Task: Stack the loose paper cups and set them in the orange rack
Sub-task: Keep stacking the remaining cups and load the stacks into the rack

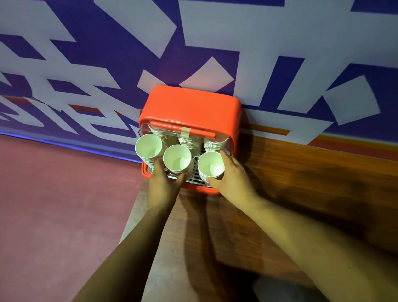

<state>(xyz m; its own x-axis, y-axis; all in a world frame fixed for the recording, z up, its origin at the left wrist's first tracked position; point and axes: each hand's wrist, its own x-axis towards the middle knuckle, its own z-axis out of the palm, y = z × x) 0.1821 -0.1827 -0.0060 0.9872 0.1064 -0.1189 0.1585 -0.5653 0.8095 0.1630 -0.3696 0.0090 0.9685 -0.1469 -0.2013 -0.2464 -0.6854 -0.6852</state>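
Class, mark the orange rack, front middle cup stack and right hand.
orange rack (188, 102): head view, top cover.
front middle cup stack (177, 159): head view, top cup's inside.
right hand (233, 175): head view, its back.

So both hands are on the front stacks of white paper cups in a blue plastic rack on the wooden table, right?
Not quite. The head view shows the plastic rack is orange, not blue. The rest stands: the left hand and right hand are on the front stacks of white paper cups in it, on the wooden table.
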